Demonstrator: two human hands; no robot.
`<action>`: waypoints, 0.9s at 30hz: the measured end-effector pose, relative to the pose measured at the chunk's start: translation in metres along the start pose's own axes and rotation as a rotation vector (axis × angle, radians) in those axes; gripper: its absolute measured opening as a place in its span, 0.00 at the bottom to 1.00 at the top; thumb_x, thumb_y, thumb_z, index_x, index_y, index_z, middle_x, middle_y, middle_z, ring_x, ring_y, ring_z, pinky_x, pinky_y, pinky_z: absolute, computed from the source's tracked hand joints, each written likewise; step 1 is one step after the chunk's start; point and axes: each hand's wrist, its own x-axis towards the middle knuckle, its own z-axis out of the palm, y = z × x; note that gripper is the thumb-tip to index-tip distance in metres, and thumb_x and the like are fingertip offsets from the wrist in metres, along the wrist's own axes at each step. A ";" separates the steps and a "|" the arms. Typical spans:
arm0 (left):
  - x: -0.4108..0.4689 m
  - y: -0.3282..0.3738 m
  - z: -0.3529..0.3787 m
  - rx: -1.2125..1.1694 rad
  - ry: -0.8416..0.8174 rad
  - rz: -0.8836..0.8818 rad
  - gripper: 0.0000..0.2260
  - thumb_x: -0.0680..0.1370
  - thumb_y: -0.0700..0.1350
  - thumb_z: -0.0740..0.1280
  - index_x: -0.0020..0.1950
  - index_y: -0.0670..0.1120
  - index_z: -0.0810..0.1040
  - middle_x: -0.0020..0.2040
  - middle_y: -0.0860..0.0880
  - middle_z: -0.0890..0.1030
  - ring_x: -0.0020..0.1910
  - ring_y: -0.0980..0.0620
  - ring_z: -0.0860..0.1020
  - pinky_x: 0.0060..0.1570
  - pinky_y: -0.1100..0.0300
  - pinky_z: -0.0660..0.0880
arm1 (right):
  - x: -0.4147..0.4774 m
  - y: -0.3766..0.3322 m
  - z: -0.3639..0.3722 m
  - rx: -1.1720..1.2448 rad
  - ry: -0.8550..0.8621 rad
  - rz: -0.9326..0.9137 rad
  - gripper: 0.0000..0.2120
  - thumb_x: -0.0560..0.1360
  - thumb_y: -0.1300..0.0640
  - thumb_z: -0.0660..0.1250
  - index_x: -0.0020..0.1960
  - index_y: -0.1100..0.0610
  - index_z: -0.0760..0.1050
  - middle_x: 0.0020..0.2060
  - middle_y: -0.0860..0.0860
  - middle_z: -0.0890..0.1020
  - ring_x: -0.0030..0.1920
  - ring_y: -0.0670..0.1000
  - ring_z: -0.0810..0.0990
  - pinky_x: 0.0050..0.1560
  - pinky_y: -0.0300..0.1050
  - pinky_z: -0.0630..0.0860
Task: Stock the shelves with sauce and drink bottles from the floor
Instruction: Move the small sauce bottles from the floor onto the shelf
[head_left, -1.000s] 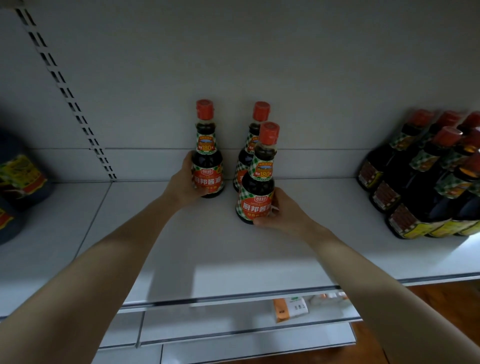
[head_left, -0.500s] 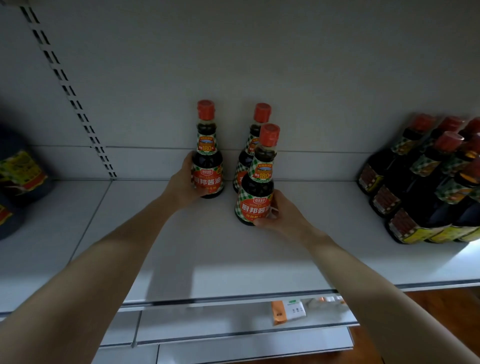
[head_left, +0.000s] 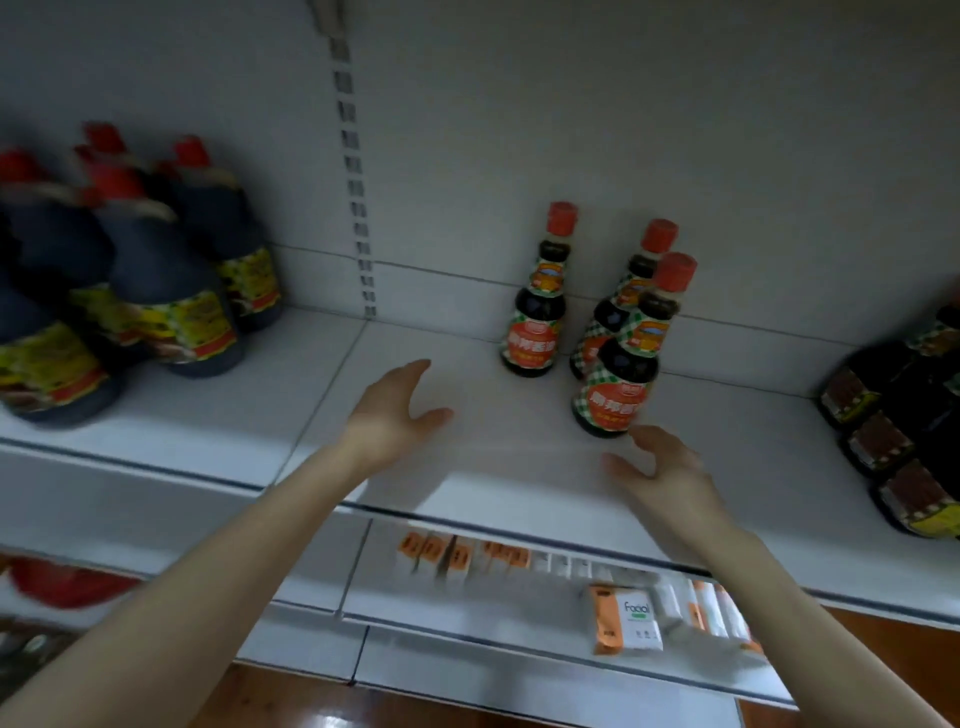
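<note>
Bottles: three dark glossy sauce bottles (head_left: 613, 358), slim necks, red ribbed caps, upright on the smooth white shelf (head_left: 467, 467).
Left hand (head_left: 387, 421): fingers spread, empty, left of the bottles, apart.
Right hand (head_left: 662, 467): splayed, empty, just below the front bottle.

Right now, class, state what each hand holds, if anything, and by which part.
Nothing is held. The left hand is open above the shelf. The right hand is open just below the front sauce bottle, its fingers spread, not gripping it.
</note>
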 end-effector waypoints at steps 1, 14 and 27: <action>-0.014 -0.009 -0.011 0.001 0.021 -0.002 0.30 0.76 0.49 0.66 0.74 0.45 0.58 0.74 0.46 0.63 0.72 0.48 0.62 0.64 0.65 0.57 | -0.004 -0.016 0.007 -0.023 -0.016 -0.049 0.23 0.74 0.53 0.67 0.67 0.58 0.68 0.66 0.55 0.72 0.65 0.55 0.70 0.53 0.36 0.63; -0.284 -0.219 -0.185 0.175 0.211 -0.333 0.28 0.76 0.52 0.66 0.72 0.43 0.63 0.71 0.46 0.67 0.68 0.49 0.68 0.64 0.61 0.62 | -0.113 -0.303 0.228 0.039 -0.345 -0.591 0.25 0.73 0.52 0.68 0.65 0.62 0.69 0.63 0.57 0.75 0.63 0.55 0.73 0.60 0.42 0.66; -0.449 -0.387 -0.226 0.100 0.305 -0.832 0.29 0.76 0.54 0.65 0.73 0.45 0.61 0.72 0.47 0.66 0.70 0.50 0.65 0.66 0.58 0.64 | -0.198 -0.447 0.423 -0.067 -0.754 -0.843 0.28 0.73 0.51 0.68 0.68 0.63 0.66 0.65 0.58 0.73 0.65 0.55 0.72 0.61 0.43 0.66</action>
